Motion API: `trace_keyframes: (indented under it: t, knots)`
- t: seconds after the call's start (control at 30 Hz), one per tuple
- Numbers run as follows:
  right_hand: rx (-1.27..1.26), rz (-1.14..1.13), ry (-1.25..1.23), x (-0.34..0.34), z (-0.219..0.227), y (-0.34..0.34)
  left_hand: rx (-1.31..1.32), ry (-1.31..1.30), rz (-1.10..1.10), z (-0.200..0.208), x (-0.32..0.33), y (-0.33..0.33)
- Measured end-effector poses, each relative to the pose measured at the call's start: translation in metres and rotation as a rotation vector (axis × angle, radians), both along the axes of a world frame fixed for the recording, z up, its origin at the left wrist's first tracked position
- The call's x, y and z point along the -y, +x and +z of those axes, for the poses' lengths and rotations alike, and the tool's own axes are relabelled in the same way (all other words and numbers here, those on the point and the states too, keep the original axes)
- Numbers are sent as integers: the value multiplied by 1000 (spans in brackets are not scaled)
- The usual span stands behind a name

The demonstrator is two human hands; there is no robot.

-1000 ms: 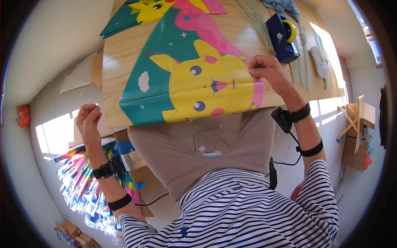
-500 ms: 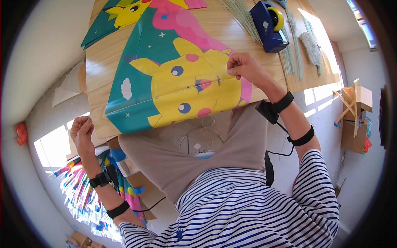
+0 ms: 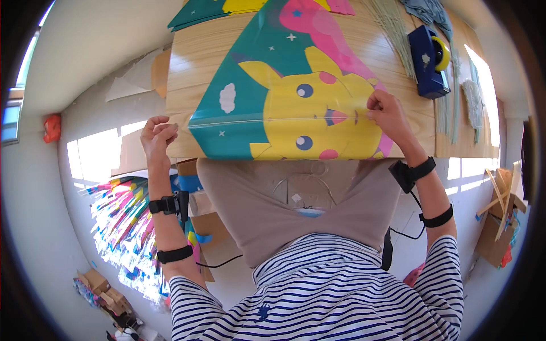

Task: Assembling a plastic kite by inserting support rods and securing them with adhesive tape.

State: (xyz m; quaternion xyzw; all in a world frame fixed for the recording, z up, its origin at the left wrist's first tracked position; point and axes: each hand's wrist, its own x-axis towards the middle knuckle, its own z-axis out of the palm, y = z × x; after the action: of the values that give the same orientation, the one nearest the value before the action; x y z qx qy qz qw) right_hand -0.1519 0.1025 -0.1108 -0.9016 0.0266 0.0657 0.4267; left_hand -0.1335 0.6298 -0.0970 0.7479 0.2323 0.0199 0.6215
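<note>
Lying along the near edge of the desk (image 3: 193, 62), the printed sheet (image 3: 284, 108) has the right hand (image 3: 391, 117) at its right side and the left hand (image 3: 157, 139) beside its left corner, their fingers (image 3: 165, 130) pinched, whether on anything I cannot tell.

Plain pale walls (image 3: 31, 227), edges bent by the lens. Window (image 3: 10, 122) at the left rim, bluish pane, bright. Floor (image 3: 409, 224) is smooth light grey. Hard sun patches (image 3: 98, 153) on it left of the table (image 3: 190, 62), more to the right. Tabletop is light wood grain, seam toward the right, with a blown-out sunlit strip (image 3: 482, 85) near its right edge. Brown cardboard boxes (image 3: 493, 241) and wooden slats (image 3: 501, 207) at far right; more cartons (image 3: 116, 301) lower left.
</note>
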Motion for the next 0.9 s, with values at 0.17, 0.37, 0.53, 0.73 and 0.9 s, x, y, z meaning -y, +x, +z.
trace_keyframes:
  t: [0.17,0.37,0.53,0.73,0.9]
  knots:
    - [-56,-59,57,-4,-2,0,14,36,-2,-13,-4,6]
    - [-122,-51,103,-5,-2,0,7,104,-26,-29,-11,9]
    - [-142,-54,124,-5,5,0,3,167,-42,-33,-9,10]
    - [-131,-36,122,-5,8,0,-8,207,-41,-36,-9,8]
    - [-146,-45,121,-2,6,0,-17,237,-13,-34,-2,11]
